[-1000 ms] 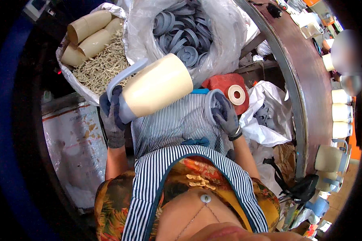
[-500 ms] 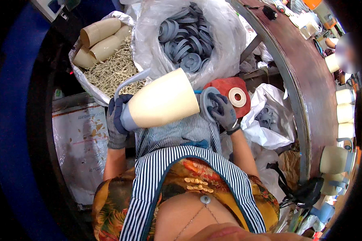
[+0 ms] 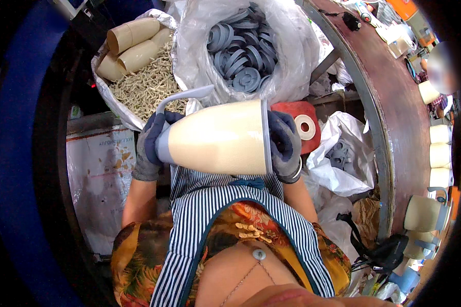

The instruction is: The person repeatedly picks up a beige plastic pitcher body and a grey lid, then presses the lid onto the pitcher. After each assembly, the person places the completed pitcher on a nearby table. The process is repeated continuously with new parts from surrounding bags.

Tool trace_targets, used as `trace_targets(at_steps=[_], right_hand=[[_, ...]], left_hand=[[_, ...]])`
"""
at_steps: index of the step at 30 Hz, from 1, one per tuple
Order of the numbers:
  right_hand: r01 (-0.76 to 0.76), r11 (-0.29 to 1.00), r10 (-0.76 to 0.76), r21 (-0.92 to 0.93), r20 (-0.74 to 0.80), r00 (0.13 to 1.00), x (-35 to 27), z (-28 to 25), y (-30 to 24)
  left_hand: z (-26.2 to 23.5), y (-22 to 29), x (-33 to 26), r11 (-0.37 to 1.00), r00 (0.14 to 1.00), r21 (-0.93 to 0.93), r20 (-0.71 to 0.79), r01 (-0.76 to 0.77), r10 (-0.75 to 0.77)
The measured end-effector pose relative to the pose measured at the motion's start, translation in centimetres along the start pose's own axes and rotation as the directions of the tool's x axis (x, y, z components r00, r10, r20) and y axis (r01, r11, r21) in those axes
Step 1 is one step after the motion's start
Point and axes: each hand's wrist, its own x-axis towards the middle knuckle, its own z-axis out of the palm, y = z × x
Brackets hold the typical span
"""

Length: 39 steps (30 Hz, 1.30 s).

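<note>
- A cream plastic jug (image 3: 217,138) lies on its side at the centre of the frame, above the striped apron (image 3: 215,215).
- A clear bag of grey discs (image 3: 246,56) sits at upper centre.
- The gloved right hand (image 3: 287,146) grips the jug's wide rimmed end.
- The gloved left hand (image 3: 151,146) holds its narrow grey end, beside the curved grey handle (image 3: 182,97).

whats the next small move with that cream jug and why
Probably press the grey base ring home with the right hand. The cream jug lies on its side over the lap, the left hand gripping its narrow grey handle end, while the right hand cups the wide end where the grey ring sits at the rim.
</note>
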Motion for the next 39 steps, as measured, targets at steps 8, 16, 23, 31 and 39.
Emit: trace_targets(at_steps=[8,16,23,31,39], right_hand=[[0.065,0.998,-0.065,0.005,-0.012,0.998,-3.3,1.4,3.5],[-0.121,0.991,0.118,0.058,0.054,0.991,-8.2,3.1,8.8],[-0.18,0.912,0.268,0.37,-0.204,0.941,-2.6,0.2,-1.1],[0.067,0.994,-0.065,-0.088,0.02,0.998,-1.9,-2.0,-5.0],[0.174,0.982,-0.159,-0.077,0.169,0.973,-2.4,-2.6,-7.1]], left_hand=[[1.8,2.9,0.0,0.934,0.997,0.347,0.016,-0.082,0.082],[4.9,8.0,-3.2,0.782,0.94,0.522,0.187,-0.34,0.284],[5.4,4.0,-2.5,0.956,0.965,0.157,-0.045,-0.249,0.259],[0.8,-1.1,-1.1,0.929,0.948,-0.241,0.221,0.282,-0.23],[2.5,-1.4,-0.9,0.681,0.676,-0.283,0.606,0.676,-0.42]])
